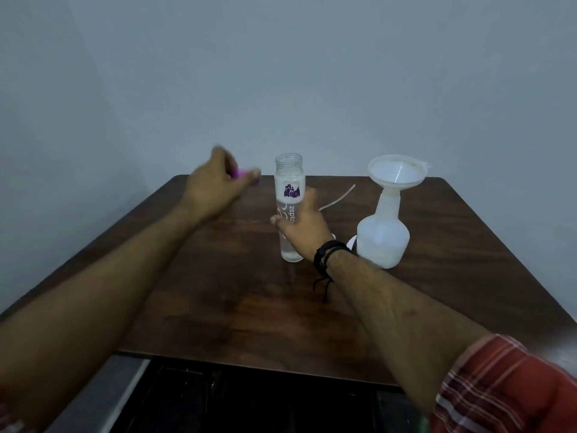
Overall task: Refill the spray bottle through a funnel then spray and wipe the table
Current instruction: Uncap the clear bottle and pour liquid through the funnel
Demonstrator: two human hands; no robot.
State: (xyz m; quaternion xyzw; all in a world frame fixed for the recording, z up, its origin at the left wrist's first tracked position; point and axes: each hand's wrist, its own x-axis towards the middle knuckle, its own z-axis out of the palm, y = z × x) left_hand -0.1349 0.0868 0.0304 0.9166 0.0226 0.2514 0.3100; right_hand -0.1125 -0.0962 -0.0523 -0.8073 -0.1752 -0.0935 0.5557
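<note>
From the head camera, the right hand [304, 225] grips the open water bottle [289, 207] to keep it steady. Left of the bottle, the left hand [215, 182] pinches its pink cap [239, 173] (blurred). Right of the bottle stands the spray bottle [382, 235], funnel [396, 171] in its neck, ready for pouring.

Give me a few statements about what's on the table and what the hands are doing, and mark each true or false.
1. The funnel sits in the spray bottle neck. True.
2. The right hand grips the clear bottle. True.
3. The clear bottle is capped. False: its mouth is open.
4. The left hand is empty. False: it holds a purple cap.
5. The spray bottle lies on its side. False: it stands upright.
</note>
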